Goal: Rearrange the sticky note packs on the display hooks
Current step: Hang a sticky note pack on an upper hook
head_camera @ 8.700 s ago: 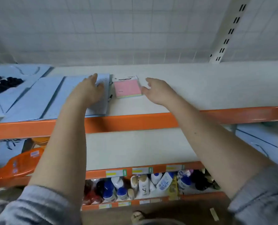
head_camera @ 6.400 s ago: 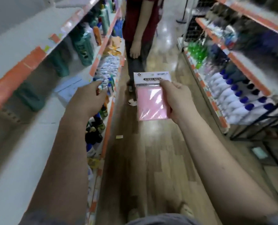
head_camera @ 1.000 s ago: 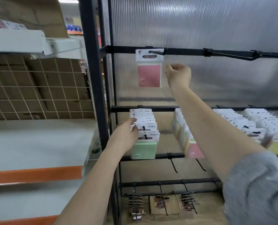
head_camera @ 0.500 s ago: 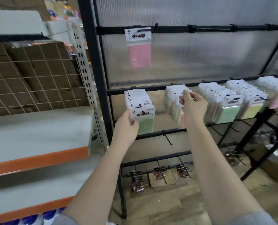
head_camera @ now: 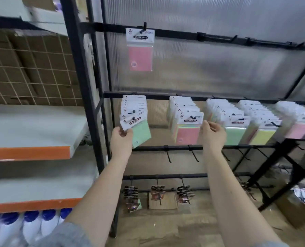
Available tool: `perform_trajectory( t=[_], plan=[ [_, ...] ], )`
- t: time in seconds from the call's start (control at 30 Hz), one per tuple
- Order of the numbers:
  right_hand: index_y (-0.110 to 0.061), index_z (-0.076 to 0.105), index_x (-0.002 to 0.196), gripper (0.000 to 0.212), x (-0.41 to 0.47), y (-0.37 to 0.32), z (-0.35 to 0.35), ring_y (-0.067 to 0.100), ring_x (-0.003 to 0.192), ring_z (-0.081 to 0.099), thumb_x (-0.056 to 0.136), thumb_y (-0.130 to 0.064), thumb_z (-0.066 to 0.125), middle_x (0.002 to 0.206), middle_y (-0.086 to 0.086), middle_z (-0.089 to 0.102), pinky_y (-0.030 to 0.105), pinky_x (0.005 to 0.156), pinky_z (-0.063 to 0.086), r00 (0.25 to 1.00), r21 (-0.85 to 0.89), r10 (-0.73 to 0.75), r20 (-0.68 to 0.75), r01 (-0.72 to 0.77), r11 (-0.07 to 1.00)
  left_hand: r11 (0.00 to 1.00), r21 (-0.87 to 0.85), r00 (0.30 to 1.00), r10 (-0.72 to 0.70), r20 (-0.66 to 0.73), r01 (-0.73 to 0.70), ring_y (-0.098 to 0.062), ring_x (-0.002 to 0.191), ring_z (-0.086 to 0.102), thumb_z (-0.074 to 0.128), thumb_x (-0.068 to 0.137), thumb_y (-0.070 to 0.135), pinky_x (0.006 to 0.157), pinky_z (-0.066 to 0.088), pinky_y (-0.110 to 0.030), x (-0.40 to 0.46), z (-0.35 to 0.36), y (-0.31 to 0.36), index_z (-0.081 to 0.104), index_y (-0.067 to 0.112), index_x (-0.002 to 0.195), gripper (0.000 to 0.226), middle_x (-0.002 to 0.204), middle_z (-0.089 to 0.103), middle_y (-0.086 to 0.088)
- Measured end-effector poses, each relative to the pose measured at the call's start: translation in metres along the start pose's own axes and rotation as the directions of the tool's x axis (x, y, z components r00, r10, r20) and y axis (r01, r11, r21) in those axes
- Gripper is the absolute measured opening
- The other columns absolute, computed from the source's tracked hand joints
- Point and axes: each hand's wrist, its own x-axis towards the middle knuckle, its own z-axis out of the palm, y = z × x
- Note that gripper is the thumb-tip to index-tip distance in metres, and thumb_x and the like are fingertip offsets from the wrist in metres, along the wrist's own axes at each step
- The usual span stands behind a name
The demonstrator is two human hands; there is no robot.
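Observation:
A single pink sticky note pack [head_camera: 140, 50] hangs alone from a hook on the top black bar. On the middle bar hang several rows of packs. My left hand [head_camera: 121, 139] pinches the front green pack [head_camera: 139, 130] of the leftmost row and tilts it sideways on its hook. My right hand [head_camera: 212, 135] has its fingers curled at the right edge of the front pink pack [head_camera: 188, 130] of the second row. Further right hang rows fronted by a green pack [head_camera: 235, 132], a yellow pack [head_camera: 263, 135] and a pink pack [head_camera: 299, 130].
The black display rack [head_camera: 80, 86] has bare hooks [head_camera: 194, 155] on the bar below the packs and small dark carded items [head_camera: 130, 195] lower down. White shelves with orange edges [head_camera: 28, 153] stand at left, with blue-capped bottles [head_camera: 30, 225] beneath. A cardboard box [head_camera: 294, 209] sits on the floor at right.
My right hand left the pink pack hanging on the top hook and dropped to the second row. My left hand stayed at the leftmost row and has tilted its front green pack.

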Motion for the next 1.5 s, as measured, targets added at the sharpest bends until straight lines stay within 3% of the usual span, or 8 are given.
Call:
perform_trajectory(
  t=[0.23,0.37,0.57,0.8,1.0,1.33,1.4,1.5],
  plan=[
    [-0.013,0.07,0.096,0.016,0.03,0.009,-0.017,0.014,0.086,0.06,0.089,-0.022,0.059,0.085,-0.009,0.066,0.024,0.076,0.041,0.984,-0.114,0.024,0.177,-0.004,0.993,0.996,-0.075,0.991,-0.052,-0.123,0.043,-0.001,0.076,0.054,0.046,0.099,0.024,0.056,0.04,-0.016,-0.015,0.018,-0.005,0.059,0.013,0.112,0.021,0.099,0.06,0.003],
    [-0.005,0.065,0.119,0.034,0.034,0.013,-0.014,0.017,0.109,0.06,0.091,-0.023,0.056,0.118,0.001,0.067,0.031,0.099,0.044,0.972,-0.127,0.022,0.236,0.009,0.992,1.0,-0.004,0.979,-0.018,-0.201,0.018,-0.008,0.075,0.055,0.042,0.099,0.025,0.053,0.038,-0.02,-0.021,0.017,0.003,0.056,0.013,0.106,0.02,0.093,0.058,0.001],
    [-0.01,0.062,0.122,0.034,0.032,0.015,-0.003,0.012,0.103,0.058,0.091,-0.025,0.06,0.114,-0.002,0.066,0.024,0.088,0.041,0.972,-0.096,-0.001,0.234,0.024,0.995,0.994,0.051,0.975,0.101,-0.196,-0.093,-0.01,0.077,0.061,0.041,0.098,0.025,0.055,0.042,-0.022,-0.033,0.004,0.015,0.055,0.018,0.093,0.017,0.09,0.063,0.003],
    [-0.014,0.055,0.115,0.034,0.027,0.016,0.011,0.012,0.094,0.055,0.087,-0.031,0.066,0.113,0.0,0.063,0.025,0.082,0.041,0.991,-0.107,-0.003,0.136,0.017,0.994,0.958,0.158,0.953,0.262,-0.153,-0.238,0.015,0.067,0.057,0.045,0.098,0.029,0.044,0.037,-0.004,-0.033,-0.011,0.035,0.052,0.023,0.079,0.02,0.079,0.059,0.015],
    [-0.011,0.056,0.12,0.04,0.03,0.017,0.016,0.013,0.095,0.055,0.088,-0.034,0.064,0.113,-0.001,0.062,0.028,0.084,0.042,0.99,-0.106,0.08,0.116,-0.067,0.992,0.956,0.18,0.957,0.259,-0.135,-0.233,-0.002,0.078,0.064,0.046,0.097,0.033,0.048,0.045,-0.012,-0.021,-0.022,0.037,0.052,0.026,0.087,0.013,0.088,0.062,0.012],
    [-0.016,0.057,0.109,0.027,0.02,0.019,0.018,0.012,0.088,0.052,0.088,-0.032,0.064,0.094,-0.007,0.057,0.027,0.076,0.037,0.995,-0.127,0.074,0.067,-0.065,0.99,0.959,0.188,0.966,0.235,-0.106,-0.212,-0.007,0.084,0.065,0.048,0.097,0.032,0.049,0.045,-0.014,-0.016,-0.025,0.032,0.054,0.019,0.094,0.015,0.093,0.065,0.007],
    [-0.021,0.057,0.092,0.013,0.019,0.02,0.018,0.013,0.081,0.053,0.089,-0.032,0.063,0.086,-0.007,0.058,0.028,0.073,0.039,0.993,-0.139,0.081,0.082,-0.069,0.988,0.957,0.194,0.967,0.238,-0.094,-0.217,-0.007,0.084,0.064,0.048,0.097,0.032,0.05,0.046,-0.014,-0.016,-0.025,0.033,0.055,0.017,0.098,0.017,0.096,0.065,0.005],
    [-0.018,0.049,0.061,0.033,0.014,0.02,0.014,0.013,0.058,0.04,0.09,-0.03,0.06,0.059,-0.006,0.047,0.026,0.057,0.033,0.988,-0.086,0.053,0.144,-0.041,0.995,0.956,0.207,0.968,0.232,-0.091,-0.21,-0.007,0.084,0.064,0.046,0.097,0.033,0.047,0.044,-0.011,-0.018,-0.026,0.037,0.054,0.017,0.1,0.019,0.096,0.064,0.005]
  ],
)
